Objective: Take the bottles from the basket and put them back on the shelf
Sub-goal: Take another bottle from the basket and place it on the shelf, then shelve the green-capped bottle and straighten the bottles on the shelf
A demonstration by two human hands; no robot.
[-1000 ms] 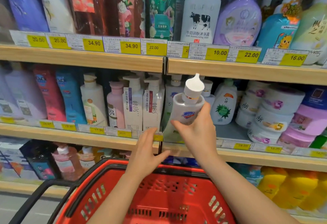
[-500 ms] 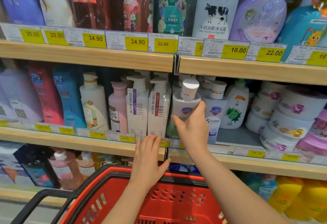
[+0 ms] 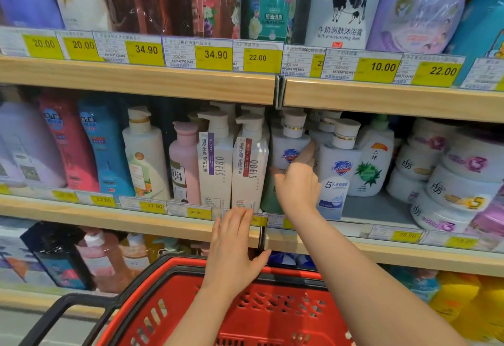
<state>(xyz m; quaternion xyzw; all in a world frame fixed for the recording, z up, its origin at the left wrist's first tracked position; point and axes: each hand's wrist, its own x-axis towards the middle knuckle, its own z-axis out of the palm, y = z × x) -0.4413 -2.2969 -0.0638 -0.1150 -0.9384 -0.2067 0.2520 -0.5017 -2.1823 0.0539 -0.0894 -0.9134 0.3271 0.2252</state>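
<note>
A white Safeguard pump bottle (image 3: pixel 289 146) stands upright on the middle shelf (image 3: pixel 131 218), between a white OBEIS bottle (image 3: pixel 249 165) and a second Safeguard bottle (image 3: pixel 339 165). My right hand (image 3: pixel 298 184) is wrapped around its lower body, thumb on its right side. My left hand (image 3: pixel 234 244) is flat with fingers apart, holding nothing, in front of the shelf's front edge just above the rim of the red basket (image 3: pixel 289 272). The part of the basket's inside that shows holds no bottle.
The upper shelf (image 3: pixel 163 81) hangs low over the pump heads. The middle shelf is packed with bottles on the left and stacked round tubs (image 3: pixel 461 182) on the right, with a bare grey patch (image 3: pixel 373 207) between. The basket's black handle (image 3: pixel 68 310) lies at lower left.
My right hand has pushed the Safeguard bottle from a tilted pose in front of the shelf back into the row, upright. The view has moved closer; my left hand has stayed at the basket's rim.
</note>
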